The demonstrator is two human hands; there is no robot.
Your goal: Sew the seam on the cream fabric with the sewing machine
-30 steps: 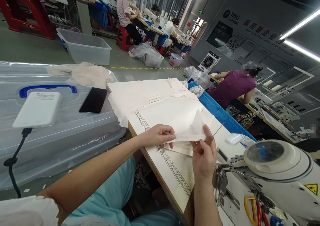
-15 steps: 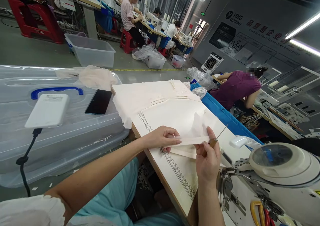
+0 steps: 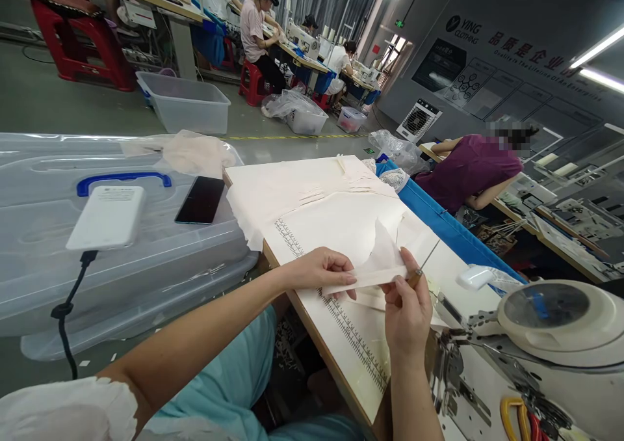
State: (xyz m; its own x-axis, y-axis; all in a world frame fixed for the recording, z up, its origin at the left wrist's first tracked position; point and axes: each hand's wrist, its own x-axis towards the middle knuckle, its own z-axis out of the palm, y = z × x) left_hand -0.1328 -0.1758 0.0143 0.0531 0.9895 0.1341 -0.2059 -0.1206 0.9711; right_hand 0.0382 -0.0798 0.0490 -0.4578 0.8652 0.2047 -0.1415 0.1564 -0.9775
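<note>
Between my two hands, a small white fabric piece [image 3: 383,259] with a straight folded edge is stretched above the table. My left hand [image 3: 334,270] pinches its left end between thumb and fingers. At the other end, my right hand [image 3: 407,291] grips the cloth with thumb and forefinger. An awl [image 3: 429,253] with a thin metal shaft is also tucked in my right hand, its point angled up and right; most of its handle is hidden by the fingers. Beneath the hands is more pale fabric [image 3: 368,298] on the white tabletop [image 3: 322,233].
A sewing machine [image 3: 550,324] stands close to my right hand. Stacked pale fabric pieces [image 3: 292,184] lie at the table's far end. On a clear plastic bin [image 3: 39,220] at left rest a phone [image 3: 199,200] and a white power bank [image 3: 108,216]. A co-worker [image 3: 468,168] sits ahead right.
The camera view has shifted slightly, so the scene sits a little further right. The raised flap of the held fabric stands somewhat more open. Both hands keep their hold.
</note>
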